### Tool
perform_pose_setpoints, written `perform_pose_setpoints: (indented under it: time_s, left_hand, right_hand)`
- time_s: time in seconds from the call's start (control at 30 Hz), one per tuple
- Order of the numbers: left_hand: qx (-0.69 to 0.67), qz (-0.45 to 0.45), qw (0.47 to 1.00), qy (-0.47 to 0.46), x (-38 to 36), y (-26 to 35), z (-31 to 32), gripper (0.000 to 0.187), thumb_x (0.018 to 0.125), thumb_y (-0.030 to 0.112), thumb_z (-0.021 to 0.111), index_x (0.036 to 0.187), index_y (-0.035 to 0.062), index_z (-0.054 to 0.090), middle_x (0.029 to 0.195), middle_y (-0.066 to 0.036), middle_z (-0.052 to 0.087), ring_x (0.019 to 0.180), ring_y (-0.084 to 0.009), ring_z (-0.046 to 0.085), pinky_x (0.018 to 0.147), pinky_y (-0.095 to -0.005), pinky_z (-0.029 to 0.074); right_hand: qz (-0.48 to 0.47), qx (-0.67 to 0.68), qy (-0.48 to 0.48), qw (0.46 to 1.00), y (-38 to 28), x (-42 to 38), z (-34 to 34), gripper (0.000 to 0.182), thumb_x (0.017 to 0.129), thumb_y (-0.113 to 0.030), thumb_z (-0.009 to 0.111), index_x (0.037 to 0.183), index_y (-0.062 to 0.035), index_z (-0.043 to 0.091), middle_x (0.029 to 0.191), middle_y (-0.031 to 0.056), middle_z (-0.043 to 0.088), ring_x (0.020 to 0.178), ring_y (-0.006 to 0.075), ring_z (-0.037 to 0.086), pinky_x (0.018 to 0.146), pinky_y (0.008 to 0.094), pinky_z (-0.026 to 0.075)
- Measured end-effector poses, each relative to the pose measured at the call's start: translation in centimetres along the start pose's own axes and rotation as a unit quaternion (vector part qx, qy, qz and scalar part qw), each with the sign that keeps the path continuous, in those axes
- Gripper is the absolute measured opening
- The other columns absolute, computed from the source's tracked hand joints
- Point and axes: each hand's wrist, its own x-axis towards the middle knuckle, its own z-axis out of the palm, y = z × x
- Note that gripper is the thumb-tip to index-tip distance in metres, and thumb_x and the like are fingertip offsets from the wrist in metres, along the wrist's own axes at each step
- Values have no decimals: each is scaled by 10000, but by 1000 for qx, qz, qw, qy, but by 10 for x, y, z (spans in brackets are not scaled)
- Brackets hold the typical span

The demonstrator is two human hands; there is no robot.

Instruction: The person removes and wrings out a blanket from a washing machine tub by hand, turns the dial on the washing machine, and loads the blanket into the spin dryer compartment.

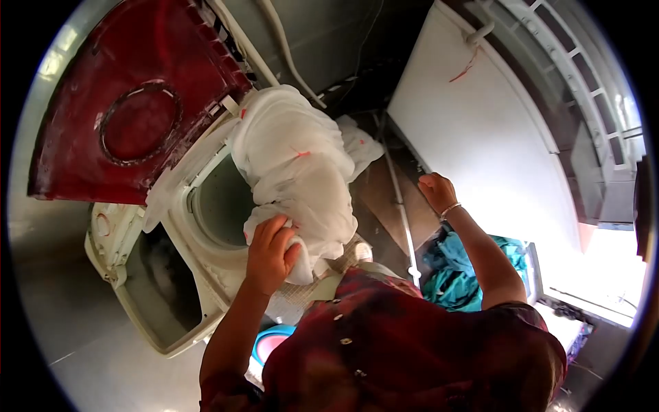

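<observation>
A large bundle of thin white cloth [295, 151], marked with a few red threads, lies over the right side of a washing machine [226, 257]. My left hand [270, 253] grips the bundle's near end, fingers wrapped into the fabric. To the right, my right hand [439, 193] is closed, apart from the cloth and close to a white panel [487, 130]. Whatever it may hold is hidden by the curled fingers. The machine's dark red lid [144, 89] stands raised. Beside the cloth a round tub opening [223, 202] shows, partly covered by it.
A second, rectangular compartment [161, 275] is uncovered at the machine's left. A thin pale pole [400, 199] stands between the bundle and my right arm. Teal cloth [456, 275] is heaped below that arm. A blue-rimmed basin [271, 340] sits near my body. Hoses [281, 41] run behind.
</observation>
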Motion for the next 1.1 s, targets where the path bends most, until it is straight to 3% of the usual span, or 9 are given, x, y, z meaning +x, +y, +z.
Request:
perform_pose_setpoints:
  time_s: [0.2,0.23,0.3,0.4,0.43,0.5,0.63,0.73,1.1]
  left_hand:
    - [-27,-184,972,142,-16,-14,19,178,747,87,532,886,-8,474,946,-178,516,799,-338,495,724,-374,402]
    - [15,-207,965,163,-11,-18,20,193,804,145,479,889,-28,480,906,-185,524,756,-336,501,700,-375,400]
    - [26,-263,951,164,-2,-30,24,211,819,162,457,895,-33,483,891,-184,525,757,-333,500,696,-371,400]
    - [65,-326,933,139,-2,-42,26,241,843,186,420,910,-36,484,872,-180,522,772,-330,497,696,-363,396]
    - [62,-328,934,128,-1,-42,25,236,843,182,420,920,-32,485,872,-174,520,774,-317,495,703,-358,394]
    - [63,-333,934,112,2,-40,26,233,843,177,420,930,-28,486,872,-169,518,777,-304,492,709,-353,391]
    - [10,-352,925,145,2,-38,30,254,856,181,383,966,-30,472,883,-156,503,786,-255,476,729,-335,379]
    - [0,-343,925,161,-3,-38,31,310,860,232,358,981,-36,457,897,-143,494,801,-224,464,733,-320,372]
    - [-26,-337,931,141,1,-45,33,329,863,292,354,923,-7,476,840,-110,486,764,-206,462,720,-306,366]
  right_hand:
    - [50,323,-121,937,-23,-34,92,392,673,-221,645,1000,-31,544,854,120,599,793,224,586,709,309,459]
    - [-108,251,-89,958,-25,-42,124,553,672,-274,630,1124,-17,443,981,172,541,867,289,541,756,339,434]
    - [-103,251,-219,937,-61,-52,143,578,675,-256,631,1151,-12,410,1043,181,513,929,269,518,789,326,419]
    - [235,614,-347,669,-81,-52,182,577,690,-267,625,1162,-25,397,1049,121,494,926,277,499,786,418,411]
    - [236,618,-351,663,-82,-57,191,577,690,-267,625,1162,-25,397,1049,121,494,926,277,499,786,418,411]
    - [285,833,-258,398,-77,-64,216,592,705,-303,600,1192,-59,366,1080,105,460,972,287,460,785,468,399]
    - [587,686,-222,368,-23,-50,287,642,737,-493,499,1220,-105,330,1169,145,393,1015,316,425,804,511,368]
    - [501,764,-281,293,2,-4,343,646,747,-523,459,1173,-41,389,1166,151,428,1032,303,435,805,498,381]
    - [461,773,-186,394,-12,53,335,423,828,-343,384,1104,-30,457,1100,136,501,1013,296,473,865,439,380]
